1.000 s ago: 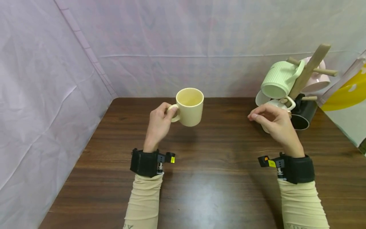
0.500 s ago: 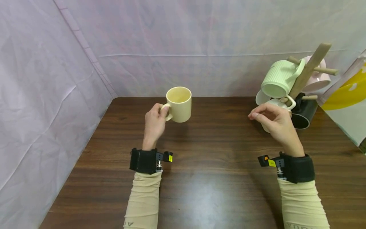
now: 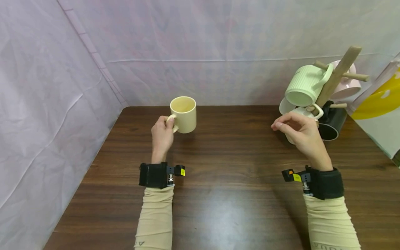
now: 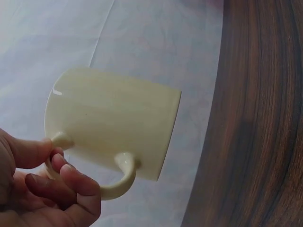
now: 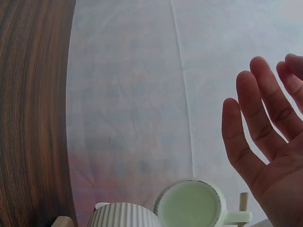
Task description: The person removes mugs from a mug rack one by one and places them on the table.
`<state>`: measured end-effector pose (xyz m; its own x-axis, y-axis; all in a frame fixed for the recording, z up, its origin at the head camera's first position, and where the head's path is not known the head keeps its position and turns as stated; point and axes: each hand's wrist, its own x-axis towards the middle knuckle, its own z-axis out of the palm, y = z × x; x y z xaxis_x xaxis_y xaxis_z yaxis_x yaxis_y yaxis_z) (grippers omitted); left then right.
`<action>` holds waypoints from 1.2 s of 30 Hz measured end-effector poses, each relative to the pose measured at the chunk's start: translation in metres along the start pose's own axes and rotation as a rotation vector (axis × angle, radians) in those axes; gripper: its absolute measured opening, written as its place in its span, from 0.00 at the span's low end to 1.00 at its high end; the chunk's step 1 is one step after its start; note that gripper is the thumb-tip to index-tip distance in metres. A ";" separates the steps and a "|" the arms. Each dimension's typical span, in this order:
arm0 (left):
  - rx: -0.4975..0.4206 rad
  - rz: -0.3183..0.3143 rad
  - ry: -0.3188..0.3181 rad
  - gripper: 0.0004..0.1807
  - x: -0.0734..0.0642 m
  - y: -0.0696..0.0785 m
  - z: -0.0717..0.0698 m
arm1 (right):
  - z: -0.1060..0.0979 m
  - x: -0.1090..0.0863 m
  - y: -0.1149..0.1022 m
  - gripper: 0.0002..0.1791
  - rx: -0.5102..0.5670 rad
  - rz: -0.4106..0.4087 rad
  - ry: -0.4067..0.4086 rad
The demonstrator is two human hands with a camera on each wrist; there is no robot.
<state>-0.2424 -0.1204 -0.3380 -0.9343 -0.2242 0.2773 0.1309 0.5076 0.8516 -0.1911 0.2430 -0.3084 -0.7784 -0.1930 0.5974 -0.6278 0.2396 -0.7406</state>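
A pale yellow mug [image 3: 184,116] is held above the table by my left hand [image 3: 162,135], thumb and fingers pinching its handle. The left wrist view shows the fingers curled through the handle of the mug [image 4: 113,118], whose base faces the table side. My right hand [image 3: 301,135] hovers at the right, in front of a wooden mug rack [image 3: 332,81]. Nothing lies between its fingers; in the right wrist view the hand [image 5: 279,142] has loosely extended fingers. Behind it a white mug [image 3: 301,111] on the rack is partly hidden.
On the rack hang a ribbed light green mug [image 3: 303,85], a pink mug [image 3: 347,88] and a black mug [image 3: 332,125]. The brown wooden table [image 3: 231,180] ends at a pale cloth backdrop [image 3: 200,41]. A yellow shape [image 3: 378,100] is beyond the right edge.
My left hand has moved left with the yellow mug, away from the rack. The right hand has stayed nearly still.
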 end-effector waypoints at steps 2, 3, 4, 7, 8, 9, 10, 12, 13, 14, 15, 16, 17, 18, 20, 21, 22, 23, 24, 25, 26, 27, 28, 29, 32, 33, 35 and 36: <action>-0.010 -0.021 0.010 0.13 0.001 0.000 0.000 | -0.001 0.000 0.000 0.04 -0.021 0.001 -0.001; -0.011 -0.030 0.016 0.12 0.001 0.000 0.000 | -0.001 0.000 0.000 0.04 -0.016 -0.003 -0.004; -0.010 -0.038 0.020 0.12 0.001 0.000 0.000 | -0.001 0.000 0.000 0.04 -0.023 0.000 -0.002; -0.014 -0.064 0.022 0.12 0.002 -0.001 -0.001 | -0.001 0.000 -0.002 0.04 -0.022 0.013 0.006; -0.015 -0.071 0.023 0.12 0.003 -0.002 -0.001 | -0.001 0.000 -0.002 0.04 -0.018 0.017 0.009; -0.017 -0.075 0.025 0.12 0.003 -0.003 -0.001 | 0.000 -0.001 -0.002 0.03 -0.012 0.020 0.009; -0.021 -0.080 0.026 0.13 0.003 -0.004 -0.001 | 0.000 -0.001 -0.002 0.03 -0.011 0.024 0.012; -0.017 -0.084 0.038 0.13 0.004 -0.007 -0.002 | 0.000 -0.001 -0.002 0.03 0.005 0.025 0.011; -0.013 -0.084 0.045 0.13 0.004 -0.008 -0.002 | 0.000 -0.001 -0.002 0.03 0.005 0.027 0.011; -0.011 -0.084 0.051 0.13 0.004 -0.009 -0.002 | 0.001 -0.001 -0.002 0.03 0.000 0.030 0.012; -0.006 -0.084 0.056 0.13 0.004 -0.011 -0.002 | 0.001 -0.001 -0.002 0.03 -0.002 0.031 0.012; 0.000 -0.084 0.061 0.13 0.004 -0.012 -0.002 | 0.001 -0.001 -0.002 0.03 -0.004 0.030 0.012; 0.003 -0.087 0.064 0.13 0.005 -0.013 -0.002 | 0.001 -0.001 -0.002 0.03 -0.007 0.028 0.013; 0.003 -0.091 0.065 0.13 0.005 -0.014 -0.002 | 0.001 0.000 -0.002 0.03 -0.007 0.023 0.013; 0.005 -0.097 0.066 0.13 0.005 -0.015 -0.001 | 0.002 0.000 -0.002 0.03 0.006 0.007 0.011; 0.005 -0.101 0.065 0.13 0.006 -0.016 -0.001 | 0.002 0.000 -0.002 0.03 0.015 0.001 0.010; 0.005 -0.105 0.065 0.13 0.006 -0.016 0.000 | 0.002 0.000 -0.002 0.03 0.022 -0.003 0.009; 0.003 -0.111 0.066 0.13 0.006 -0.017 0.000 | 0.002 0.000 -0.002 0.03 0.025 -0.004 0.009; 0.004 -0.116 0.066 0.13 0.007 -0.018 0.001 | 0.002 0.000 -0.002 0.03 0.036 -0.006 0.007; 0.004 -0.122 0.066 0.13 0.007 -0.018 0.001 | 0.002 0.000 -0.002 0.03 0.034 -0.002 0.008; 0.004 -0.129 0.066 0.13 0.007 -0.019 0.001 | 0.002 0.000 -0.002 0.03 0.026 0.006 0.010; 0.000 -0.139 0.066 0.13 0.007 -0.020 0.002 | 0.002 0.000 -0.002 0.04 0.014 0.014 0.011; -0.002 -0.148 0.066 0.13 0.007 -0.021 0.002 | 0.002 0.000 -0.002 0.04 0.008 0.021 0.011; -0.006 -0.157 0.066 0.13 0.007 -0.022 0.002 | 0.001 0.000 -0.001 0.04 0.001 0.027 0.010; -0.007 -0.181 0.067 0.14 0.007 -0.026 0.002 | 0.001 0.000 0.000 0.04 -0.002 0.033 0.004; -0.006 -0.188 0.068 0.14 0.007 -0.027 0.002 | 0.001 0.000 0.001 0.04 0.000 0.028 0.000; 0.000 -0.202 0.071 0.14 0.008 -0.029 0.002 | 0.000 0.000 0.001 0.03 0.002 0.022 -0.004; 0.001 -0.210 0.073 0.14 0.008 -0.031 0.002 | 0.000 0.000 0.001 0.04 0.000 0.019 -0.005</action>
<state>-0.2545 -0.1357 -0.3631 -0.9145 -0.3847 0.1255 -0.0644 0.4445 0.8934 -0.1917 0.2433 -0.3097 -0.7901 -0.1928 0.5819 -0.6130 0.2430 -0.7518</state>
